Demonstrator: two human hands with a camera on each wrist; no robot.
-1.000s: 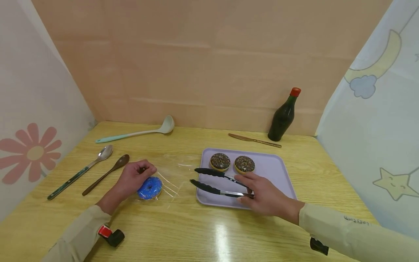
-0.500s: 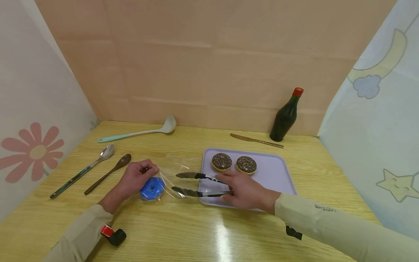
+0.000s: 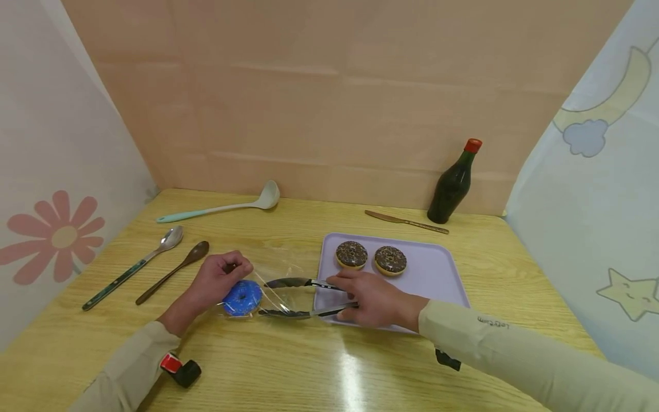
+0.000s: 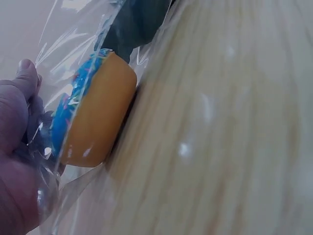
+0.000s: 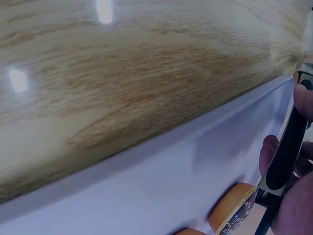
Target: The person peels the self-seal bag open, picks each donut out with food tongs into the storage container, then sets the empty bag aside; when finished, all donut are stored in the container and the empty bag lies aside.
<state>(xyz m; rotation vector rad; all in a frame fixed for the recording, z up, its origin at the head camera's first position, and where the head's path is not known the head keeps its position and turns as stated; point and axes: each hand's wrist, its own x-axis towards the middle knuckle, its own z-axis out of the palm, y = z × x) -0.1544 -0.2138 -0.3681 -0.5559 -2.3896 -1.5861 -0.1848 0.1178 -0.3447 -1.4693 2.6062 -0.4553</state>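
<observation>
A blue-iced donut [image 3: 242,298] lies inside a clear plastic bag [image 3: 282,264] on the table. My left hand [image 3: 212,284] pinches the bag's upper film above the donut; the left wrist view shows the film raised beside the donut's tan side [image 4: 102,115]. With my right hand [image 3: 372,299] I grip black-tipped metal tongs [image 3: 293,282], whose spread tips point left into the bag's opening. One tip sits close to the donut's right side; whether it touches is unclear through the film. Under my right hand is a lilac tray [image 3: 437,280] bearing two chocolate-iced donuts [image 3: 352,254].
Behind the tray lie a gold-brown knife [image 3: 407,222] and a leaning dark bottle [image 3: 452,189] with a red cap. A ladle [image 3: 221,209] lies at the back left. A green-handled spoon [image 3: 131,272] and a wooden spoon [image 3: 172,273] lie left of my left hand.
My right hand has moved left with the tongs, from over the tray to the bag, and the tips have entered its opening. My left hand keeps its pinch on the film.
</observation>
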